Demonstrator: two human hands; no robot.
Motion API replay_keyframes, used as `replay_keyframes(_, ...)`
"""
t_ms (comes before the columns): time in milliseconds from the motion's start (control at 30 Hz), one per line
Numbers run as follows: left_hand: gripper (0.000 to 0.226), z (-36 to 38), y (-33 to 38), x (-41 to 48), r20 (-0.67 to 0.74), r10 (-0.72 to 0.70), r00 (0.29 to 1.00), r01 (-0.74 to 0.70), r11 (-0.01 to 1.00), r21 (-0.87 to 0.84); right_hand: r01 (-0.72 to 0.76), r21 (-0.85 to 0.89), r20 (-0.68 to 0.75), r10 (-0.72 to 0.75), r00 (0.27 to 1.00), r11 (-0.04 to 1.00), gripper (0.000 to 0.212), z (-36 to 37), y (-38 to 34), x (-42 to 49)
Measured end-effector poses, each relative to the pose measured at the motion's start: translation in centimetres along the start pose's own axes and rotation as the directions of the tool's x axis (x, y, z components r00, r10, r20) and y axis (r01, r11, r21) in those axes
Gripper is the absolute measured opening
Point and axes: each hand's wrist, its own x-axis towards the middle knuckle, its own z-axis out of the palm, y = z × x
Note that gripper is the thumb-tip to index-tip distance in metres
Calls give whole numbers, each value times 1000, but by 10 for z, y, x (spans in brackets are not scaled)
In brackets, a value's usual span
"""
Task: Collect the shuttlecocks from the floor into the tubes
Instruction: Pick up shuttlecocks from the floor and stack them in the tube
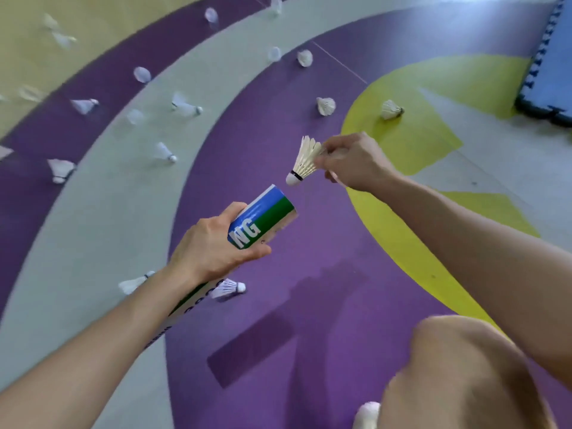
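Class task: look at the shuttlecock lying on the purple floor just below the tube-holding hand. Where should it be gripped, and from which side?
Grip the shuttlecock by its feather skirt, coming from above. It lies on its side, cork pointing right, so the wide skirt offers the easiest pinch and leaves the cork free to lead into the tube.

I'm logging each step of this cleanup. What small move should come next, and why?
Probably slide the shuttlecock cork-first into the tube. The right hand pinches it by the feathers, cork pointing down just above the tube's open end, which the left hand holds tilted toward it.
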Motion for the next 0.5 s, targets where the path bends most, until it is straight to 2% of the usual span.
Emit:
replay_keyframes(167, 81, -33, -66, -15, -48, -85, 995, 83, 995, -48, 4, 152, 87, -18, 996, 988, 7, 70, -50, -21)
replay_keyframes(333, 83, -31, -86, -10, -23, -37, 999, 36, 998, -49, 61, 108, 163, -78, 984, 992, 14, 113, -69, -47)
replay_keyframes(367, 84, -29, -88, -10, -26, -32, 999, 30, 998, -49, 63, 75, 214, -78, 974, 995, 18, 117, -73, -48)
replay_keyframes(433, 87, -25, -97, -12, -2, -32, 999, 32, 998, -57, 24, -4, 460, -20, 888, 1000, 26, 120, -78, -53)
replay_keyframes(500, 90, -24, -110, -16, 26, -18, 1000, 19, 999, -51, 32, -61, 669, 17, 743, 998, 26, 122, -82, -58)
